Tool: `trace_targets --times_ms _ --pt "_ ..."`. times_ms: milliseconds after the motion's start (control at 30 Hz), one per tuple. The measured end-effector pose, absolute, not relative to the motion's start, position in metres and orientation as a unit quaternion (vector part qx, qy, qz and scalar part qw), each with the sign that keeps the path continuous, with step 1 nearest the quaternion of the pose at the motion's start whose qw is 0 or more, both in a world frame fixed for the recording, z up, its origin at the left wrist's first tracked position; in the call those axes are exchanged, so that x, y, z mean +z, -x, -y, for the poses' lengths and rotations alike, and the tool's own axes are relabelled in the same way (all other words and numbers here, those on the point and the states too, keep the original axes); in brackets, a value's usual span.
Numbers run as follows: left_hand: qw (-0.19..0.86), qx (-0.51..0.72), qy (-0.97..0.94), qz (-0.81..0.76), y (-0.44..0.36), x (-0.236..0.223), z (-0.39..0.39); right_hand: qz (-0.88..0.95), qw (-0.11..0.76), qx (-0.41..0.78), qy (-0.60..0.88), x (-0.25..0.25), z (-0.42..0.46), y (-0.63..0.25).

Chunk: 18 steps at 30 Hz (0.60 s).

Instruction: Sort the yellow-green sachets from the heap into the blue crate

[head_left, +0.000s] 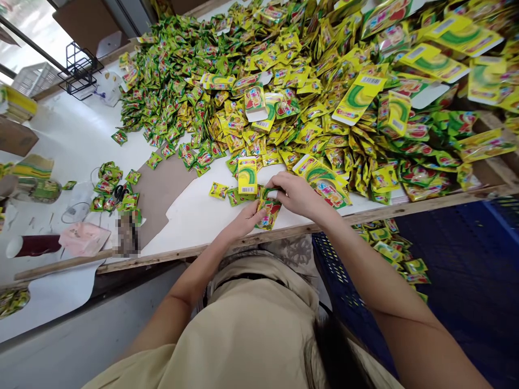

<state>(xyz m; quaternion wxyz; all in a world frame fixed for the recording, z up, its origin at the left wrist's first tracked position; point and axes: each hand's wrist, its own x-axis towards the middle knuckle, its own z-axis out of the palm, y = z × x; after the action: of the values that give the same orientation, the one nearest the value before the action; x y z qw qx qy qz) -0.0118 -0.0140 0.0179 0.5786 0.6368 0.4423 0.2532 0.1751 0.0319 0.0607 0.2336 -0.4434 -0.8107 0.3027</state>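
Observation:
Near the front edge of the table, both my hands are on a small green and yellow printed candy box (269, 214). My left hand (245, 220) grips its left side, with the thumb lying on the printed face. My right hand (295, 193) is closed at the box's top end, fingers bent over what looks like a white flap. The fingertips partly hide that end. Just beyond my hands lies a yellow box with a banana picture and barcode (247, 176). Small wrapped candies (219, 189) lie left of it, and a larger flat printed pack (322, 181) is to the right.
A large heap of wrapped candies (170, 81) covers the back of the table. Printed boxes (360, 94) lie on its right part. Brown cardboard (162, 189), scissors (120, 192) and a pink bag (84, 239) are on the left. A blue crate (458, 259) stands below right.

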Motion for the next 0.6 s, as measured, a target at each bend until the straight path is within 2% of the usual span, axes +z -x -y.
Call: trace_targets --times_ms 100,300,467,600 --pt "0.542 0.231 -0.652 -0.477 0.016 0.017 0.017 0.813 0.218 0.314 0.44 0.058 -0.028 -0.172" --pt "0.525 0.29 -0.603 -0.525 0.022 0.018 0.028 0.76 0.247 0.35 0.489 0.059 -0.021 -0.171" --pt "0.457 0.289 -0.634 -0.553 0.02 0.018 0.037 0.798 0.17 0.279 0.506 0.075 -0.016 -0.162" --pt "0.447 0.307 -0.623 -0.564 0.02 0.016 0.041 0.809 0.132 0.246 0.518 0.084 -0.017 -0.157"
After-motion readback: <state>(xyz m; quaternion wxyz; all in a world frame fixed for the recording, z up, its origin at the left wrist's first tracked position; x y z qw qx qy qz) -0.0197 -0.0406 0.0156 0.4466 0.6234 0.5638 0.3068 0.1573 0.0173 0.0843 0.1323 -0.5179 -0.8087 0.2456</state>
